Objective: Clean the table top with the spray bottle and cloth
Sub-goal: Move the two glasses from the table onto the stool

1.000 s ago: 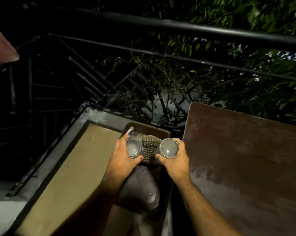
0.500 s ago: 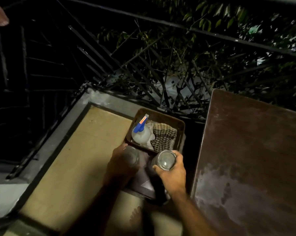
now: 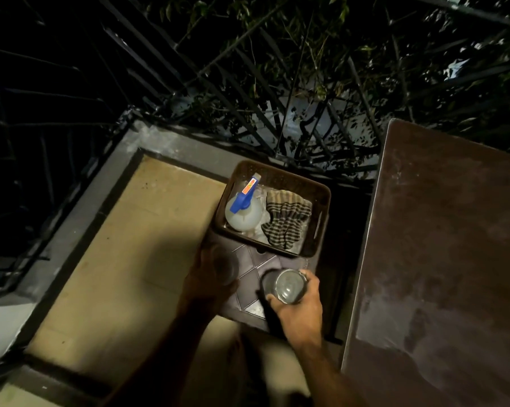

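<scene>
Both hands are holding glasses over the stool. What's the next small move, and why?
Probably set both glasses down on the bare part of the stool top. The right hand and left hand each grip a glass, while the spray bottle and cloth sit untouched in the basket; freeing a hand comes first.

Striped cloth, blue-topped spray bottle

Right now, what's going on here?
A person holds a glass in each hand over a small dark stool: right hand on a clear glass, left hand in shadow on another glass. The spray bottle and striped cloth sit untouched in the brown basket. The dusty table top isn't wiped yet.
</scene>
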The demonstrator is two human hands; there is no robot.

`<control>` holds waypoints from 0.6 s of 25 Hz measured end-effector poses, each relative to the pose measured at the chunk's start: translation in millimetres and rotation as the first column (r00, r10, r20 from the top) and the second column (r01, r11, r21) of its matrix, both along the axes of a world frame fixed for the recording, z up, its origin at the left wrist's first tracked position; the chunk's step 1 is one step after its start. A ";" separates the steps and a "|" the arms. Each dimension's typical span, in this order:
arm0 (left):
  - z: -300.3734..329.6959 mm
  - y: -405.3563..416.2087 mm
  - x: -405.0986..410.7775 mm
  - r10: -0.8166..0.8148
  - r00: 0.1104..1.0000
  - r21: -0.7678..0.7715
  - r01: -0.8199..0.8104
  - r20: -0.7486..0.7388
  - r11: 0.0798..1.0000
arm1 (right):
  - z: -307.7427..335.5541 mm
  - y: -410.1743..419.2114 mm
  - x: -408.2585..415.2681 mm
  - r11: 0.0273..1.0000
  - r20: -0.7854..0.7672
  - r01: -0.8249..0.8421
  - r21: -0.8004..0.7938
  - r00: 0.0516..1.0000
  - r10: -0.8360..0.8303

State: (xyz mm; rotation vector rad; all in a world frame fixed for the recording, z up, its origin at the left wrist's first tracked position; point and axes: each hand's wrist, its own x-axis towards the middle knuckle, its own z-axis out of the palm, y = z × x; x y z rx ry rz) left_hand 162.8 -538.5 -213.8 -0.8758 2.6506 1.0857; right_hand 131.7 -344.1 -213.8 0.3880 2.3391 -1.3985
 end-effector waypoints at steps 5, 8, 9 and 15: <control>-27.2 4.6 -5.3 0.024 1.000 -0.024 -0.024 0.013 0.999 | -27.6 1.6 2.2 0.999 0.055 -0.009 0.037 0.998 0.007; -37.9 6.8 -7.4 -0.014 1.000 -0.051 0.014 -0.009 0.999 | -36.5 -3.0 0.9 0.998 0.034 -0.001 0.056 0.999 -0.001; -38.6 6.3 -8.9 -0.016 1.000 -0.059 0.016 -0.002 0.998 | -39.1 -5.0 0.7 0.998 0.019 -0.004 0.059 1.000 0.003; -45.3 7.7 -8.1 -0.038 0.998 -0.063 0.035 -0.046 0.997 | -41.8 -7.8 1.3 0.994 -0.011 -0.055 0.099 0.998 0.056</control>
